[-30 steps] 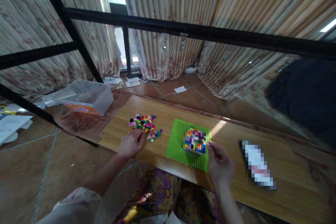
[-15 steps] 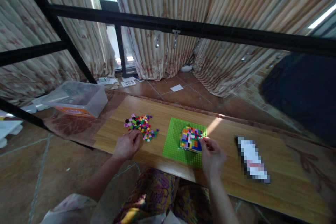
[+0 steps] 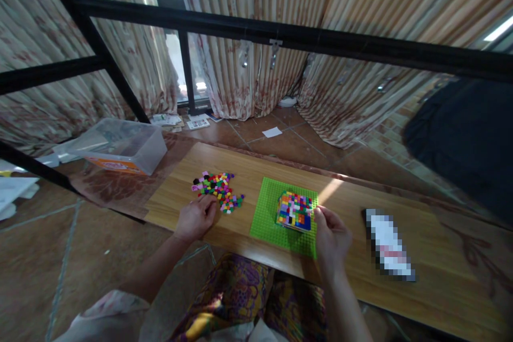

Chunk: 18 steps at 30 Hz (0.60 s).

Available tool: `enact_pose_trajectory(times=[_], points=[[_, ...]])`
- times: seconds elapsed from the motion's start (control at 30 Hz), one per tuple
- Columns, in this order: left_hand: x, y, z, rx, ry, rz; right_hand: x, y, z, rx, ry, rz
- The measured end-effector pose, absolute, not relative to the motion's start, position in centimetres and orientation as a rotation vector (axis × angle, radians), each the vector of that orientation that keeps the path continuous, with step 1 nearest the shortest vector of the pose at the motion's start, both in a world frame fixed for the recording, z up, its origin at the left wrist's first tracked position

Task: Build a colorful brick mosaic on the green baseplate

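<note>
Green baseplate (image 3: 262,219) bore brick stack (image 3: 294,210), just left of nearer right hand (image 3: 333,236); couldn't tell whether grip was closed.

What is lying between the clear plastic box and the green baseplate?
The head view shows a pile of small colourful bricks there, on the wooden tabletop.

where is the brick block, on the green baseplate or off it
On: the brick block stands on the green baseplate, whose bare studs show to its left.
</note>
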<state>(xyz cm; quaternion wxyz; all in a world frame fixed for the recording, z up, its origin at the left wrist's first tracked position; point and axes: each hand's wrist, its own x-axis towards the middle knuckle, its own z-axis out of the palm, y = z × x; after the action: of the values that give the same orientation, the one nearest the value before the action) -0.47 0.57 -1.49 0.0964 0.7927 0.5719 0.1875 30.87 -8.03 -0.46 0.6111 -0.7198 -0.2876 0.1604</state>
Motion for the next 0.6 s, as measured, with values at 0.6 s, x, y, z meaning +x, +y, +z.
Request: enact_pose_trajectory(times=[0.6], points=[[-0.31, 0.51, -1.19, 2.328, 1.716, 0.52, 30.45, -6.94, -1.12, -1.506, -0.456, 0.537]])
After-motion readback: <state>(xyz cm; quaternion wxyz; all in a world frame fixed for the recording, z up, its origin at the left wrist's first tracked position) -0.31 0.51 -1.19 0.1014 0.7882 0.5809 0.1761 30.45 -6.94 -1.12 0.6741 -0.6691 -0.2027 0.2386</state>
